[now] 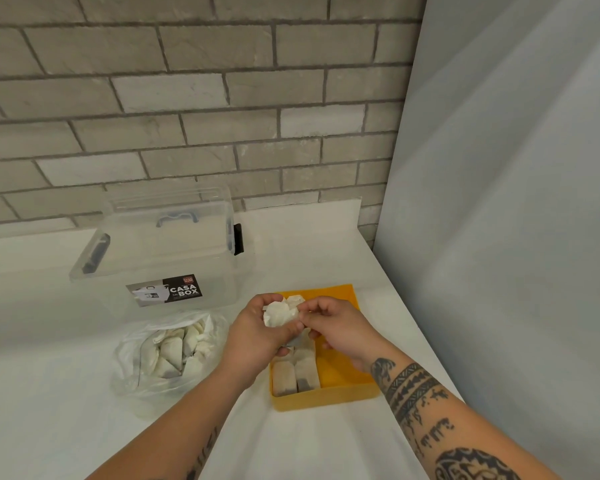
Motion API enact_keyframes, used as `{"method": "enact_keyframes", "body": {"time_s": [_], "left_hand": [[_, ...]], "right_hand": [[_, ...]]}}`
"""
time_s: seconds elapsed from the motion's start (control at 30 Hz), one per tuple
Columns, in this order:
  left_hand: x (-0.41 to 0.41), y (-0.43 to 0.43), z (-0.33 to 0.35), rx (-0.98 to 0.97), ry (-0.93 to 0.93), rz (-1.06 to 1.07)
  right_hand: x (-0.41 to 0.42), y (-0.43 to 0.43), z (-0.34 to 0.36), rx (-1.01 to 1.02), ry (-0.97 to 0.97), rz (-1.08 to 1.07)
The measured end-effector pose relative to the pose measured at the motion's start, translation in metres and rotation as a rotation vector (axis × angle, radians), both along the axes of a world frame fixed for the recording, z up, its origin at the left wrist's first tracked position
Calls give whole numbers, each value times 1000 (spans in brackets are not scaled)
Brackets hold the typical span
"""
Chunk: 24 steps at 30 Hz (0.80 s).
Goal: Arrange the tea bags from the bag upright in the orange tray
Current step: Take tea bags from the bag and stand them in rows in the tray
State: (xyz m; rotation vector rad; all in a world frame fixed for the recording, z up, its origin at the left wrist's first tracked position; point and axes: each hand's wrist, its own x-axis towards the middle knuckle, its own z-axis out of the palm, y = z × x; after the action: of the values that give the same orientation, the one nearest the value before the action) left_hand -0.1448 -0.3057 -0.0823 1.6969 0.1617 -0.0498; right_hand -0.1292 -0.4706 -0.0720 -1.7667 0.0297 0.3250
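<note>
Step in hand is separation: the left hand [257, 332] is curled around a clump of tea bags [278, 311] held above the left side of the orange tray [340, 367], while the right hand [338, 327] pinches the edge of one bag in that clump. The standing tea bags [296, 375] occupy the tray's near-left portion, the right portion is bare, and further stock lies in the plastic bag [132, 358] just left of the tray. The next move, as judged, calls for drawing the pinched bag free without dragging its neighbours, then lowering it upright against the standing ones.
</note>
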Motion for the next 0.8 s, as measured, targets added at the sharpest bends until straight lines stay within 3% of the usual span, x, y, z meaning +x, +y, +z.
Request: {"method": "enact_keyframes", "body": {"time_s": [0.17, 0.33, 0.53, 0.8], "left_hand": [[-1, 1, -1, 13, 15, -51], [2, 1, -4, 59, -13, -19], [3, 1, -4, 13, 2, -55], [1, 9, -6, -37, 45, 11]], "right_hand": [[1, -4, -2, -17, 37, -18], [3, -5, -5, -97, -73, -82], [-1, -10, -9, -118, -174, 44], [4, -18, -13, -175, -159, -22]]}}
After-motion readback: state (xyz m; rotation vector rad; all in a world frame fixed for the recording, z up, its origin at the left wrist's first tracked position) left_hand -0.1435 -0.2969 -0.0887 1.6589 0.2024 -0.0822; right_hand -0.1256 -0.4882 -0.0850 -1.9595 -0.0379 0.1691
